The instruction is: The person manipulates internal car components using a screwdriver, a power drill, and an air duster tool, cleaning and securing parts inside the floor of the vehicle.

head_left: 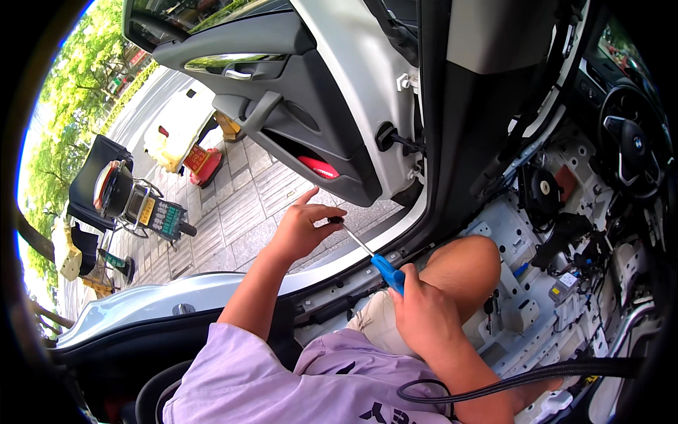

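My right hand [426, 314] is wrapped round the blue handle of a screwdriver [385, 271]. The metal shaft slants up and left, away from my knee, toward my other hand. There my left hand [299, 230] pinches a small black piece [336, 220] between thumb and fingers, right at the screwdriver's tip. The piece is too small to name, and I cannot tell whether it is fixed on the tip or only touches it. Both hands are held in the air in front of the open car doorway.
A dark grey car door [311, 106] stands open ahead, a red item [319, 167] in its pocket. On the right is bare metal floor [519, 311] with wiring, and a steering wheel [631, 141] beyond. A black cable [522, 373] crosses my right forearm. Scooters [116, 191] stand on the pavement outside.
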